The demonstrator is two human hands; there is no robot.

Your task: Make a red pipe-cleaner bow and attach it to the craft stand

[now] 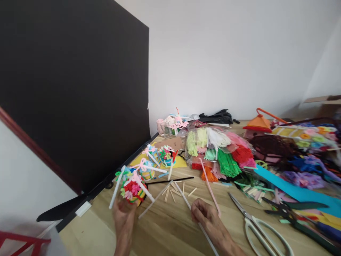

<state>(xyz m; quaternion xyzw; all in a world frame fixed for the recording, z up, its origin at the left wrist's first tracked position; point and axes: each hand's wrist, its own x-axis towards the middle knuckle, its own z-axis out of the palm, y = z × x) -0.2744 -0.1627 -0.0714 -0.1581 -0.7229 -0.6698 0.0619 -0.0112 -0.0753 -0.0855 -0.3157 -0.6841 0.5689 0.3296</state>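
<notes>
My left hand grips a small decorated basket from below, its fingers partly hidden behind it. Red, pink and green pipe-cleaner flowers cover this basket, and white pipe-cleaner lengths stick out from its sides. My right hand is closed around a long white pipe cleaner, which slants across the table under my fingers. Just beyond the right hand lies a pink pipe cleaner. Another pale pipe cleaner rests between the hands, beside several short wooden sticks.
Two similar flower baskets stand behind the held one. Bundles of coloured pipe cleaners lie farther back. Scissors and dark-handled pliers are at the right, near a blue strip. A black panel rises along the left edge.
</notes>
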